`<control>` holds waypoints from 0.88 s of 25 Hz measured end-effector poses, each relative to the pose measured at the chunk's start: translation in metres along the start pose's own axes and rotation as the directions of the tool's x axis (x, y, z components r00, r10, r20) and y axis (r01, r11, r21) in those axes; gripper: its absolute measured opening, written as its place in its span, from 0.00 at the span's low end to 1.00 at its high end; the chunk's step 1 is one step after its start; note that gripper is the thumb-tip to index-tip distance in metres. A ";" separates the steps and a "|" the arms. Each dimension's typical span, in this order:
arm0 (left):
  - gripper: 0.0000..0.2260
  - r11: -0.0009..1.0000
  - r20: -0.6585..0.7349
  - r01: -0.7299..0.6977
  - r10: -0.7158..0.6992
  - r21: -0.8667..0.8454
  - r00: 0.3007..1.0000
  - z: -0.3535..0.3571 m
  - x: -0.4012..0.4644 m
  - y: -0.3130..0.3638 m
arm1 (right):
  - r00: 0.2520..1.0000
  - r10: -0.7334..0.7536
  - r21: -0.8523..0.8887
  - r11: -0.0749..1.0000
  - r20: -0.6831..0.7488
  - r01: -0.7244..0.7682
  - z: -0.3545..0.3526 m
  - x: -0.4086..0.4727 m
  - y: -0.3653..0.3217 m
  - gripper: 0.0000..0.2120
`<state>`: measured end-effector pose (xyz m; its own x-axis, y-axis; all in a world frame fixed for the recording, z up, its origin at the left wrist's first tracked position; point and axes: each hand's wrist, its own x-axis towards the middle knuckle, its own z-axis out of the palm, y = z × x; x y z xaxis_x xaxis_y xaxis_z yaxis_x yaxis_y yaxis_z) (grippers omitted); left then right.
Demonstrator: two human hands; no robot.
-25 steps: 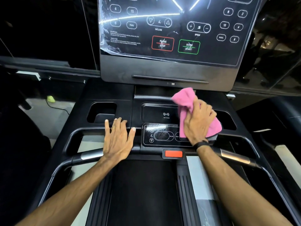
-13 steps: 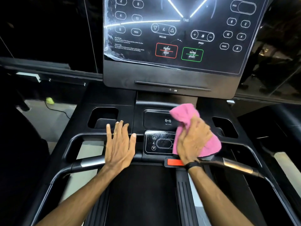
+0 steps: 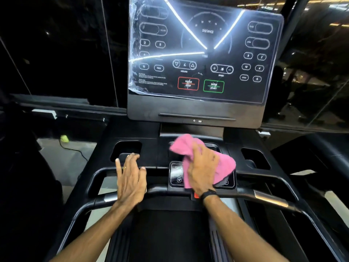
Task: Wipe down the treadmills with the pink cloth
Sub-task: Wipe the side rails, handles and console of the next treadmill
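A person's 2 bare arms reach forward over a black treadmill (image 3: 132,133), seen from a camera on the person's head. The right hand (image 3: 203,170) lies on top of a bunched pink cloth (image 3: 221,167), fingers spread and bent over the fabric, pressing it down onto the small control panel (image 3: 176,173) at the middle of the treadmill's console deck. The cloth covers most of that panel and spills toward the deck's right side; only the panel's left strip, with a triangle button, shows beside it. A black band (image 3: 208,193) circles the right wrist.

The left hand (image 3: 130,178) rests flat on the deck's front edge, left of the panel, fingers straight and apart, gripping nothing. A ring (image 3: 124,167) sits on 1 finger. The fingertips reach the rim of the left cup recess (image 3: 126,148); a matching recess (image 3: 255,156) lies near the deck's right edge.

Below the hands runs the front handlebar (image 3: 268,198), with a red tab (image 3: 196,195) partly hidden by the right wrist. Above the deck stands the large display (image 3: 205,53), wrapped in glossy film, showing "DISTANCE", a red "PAUSE STOP" box and a green "QUICK START" box. The dark running belt (image 3: 170,235) lies between the forearms
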<state>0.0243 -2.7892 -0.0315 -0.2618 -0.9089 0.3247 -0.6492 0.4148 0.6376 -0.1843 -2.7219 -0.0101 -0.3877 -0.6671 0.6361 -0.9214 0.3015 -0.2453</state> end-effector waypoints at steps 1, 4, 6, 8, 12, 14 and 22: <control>0.24 1.000 0.014 -0.007 0.007 0.007 1.000 -0.008 -0.002 0.001 | 0.997 0.076 -0.027 0.997 -0.021 -0.076 -0.011 0.002 0.024 0.22; 0.23 0.996 0.073 -0.068 0.064 0.055 0.995 -0.018 -0.007 0.007 | 0.974 0.218 -0.184 0.957 -0.054 -0.224 -0.042 0.006 0.085 0.23; 0.21 0.989 0.096 -0.139 0.134 0.044 0.986 -0.018 -0.006 0.018 | 0.973 0.214 -0.272 0.935 -0.082 -0.229 -0.056 0.005 0.095 0.25; 0.18 0.983 0.096 -0.184 0.184 -0.011 0.978 -0.014 -0.001 0.033 | 0.977 0.164 -0.263 0.945 -0.139 -0.196 -0.068 0.005 0.085 0.24; 0.18 0.967 0.091 -0.247 0.252 -0.063 0.963 -0.005 0.007 0.064 | 0.979 0.052 -0.196 0.976 -0.195 -0.091 -0.093 0.008 0.059 0.20; 0.17 0.960 0.094 -0.264 0.273 -0.091 0.958 -0.002 0.007 0.076 | 0.976 0.066 -0.169 0.980 -0.209 -0.102 -0.104 0.004 0.060 0.17; 0.20 0.913 0.171 -0.383 0.403 -0.138 0.899 -0.009 -0.006 0.133 | 0.956 0.112 -0.159 0.974 -0.270 -0.159 -0.145 -0.019 0.084 0.18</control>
<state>-0.0535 -2.7285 0.0577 -0.6191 -0.6574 0.4295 -0.3942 0.7332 0.5540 -0.2499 -2.5847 0.0633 -0.4665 -0.4205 0.7782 -0.8317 0.5079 -0.2242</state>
